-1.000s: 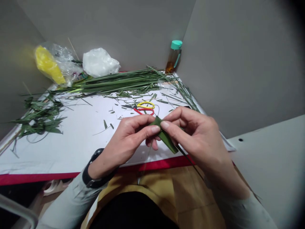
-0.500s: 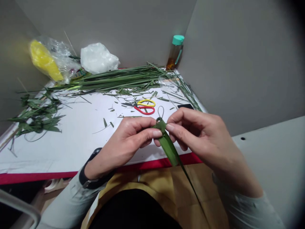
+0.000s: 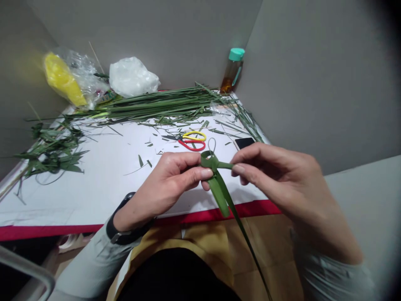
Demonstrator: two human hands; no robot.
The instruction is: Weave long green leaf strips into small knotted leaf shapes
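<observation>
Over the table's front edge, my left hand (image 3: pixel 175 182) pinches a folded green leaf strip (image 3: pixel 220 196) between thumb and fingers. The strip has a knotted, looped top, and a thin wire-like loop (image 3: pixel 212 144) sticks up from it. One long narrow tail hangs down past the table edge. To the right, my right hand (image 3: pixel 269 171) is closed on a short leaf end that stretches sideways from the knot. Scissors (image 3: pixel 191 141) with one yellow and one red handle lie just beyond the hands, their blades pointing left.
Long green leaves (image 3: pixel 163 102) lie along the back of the white table (image 3: pixel 103 188), with cut scraps before them. Woven leaf pieces (image 3: pixel 59 146) are at left. Plastic bags (image 3: pixel 134 77), a bottle (image 3: pixel 232 71) and a phone (image 3: pixel 244 143) stand or lie around.
My right hand has moved right, away from the knot, drawing a leaf end out sideways. A wider leaf loop now shows at the knot's left. My left hand keeps its pinch.
</observation>
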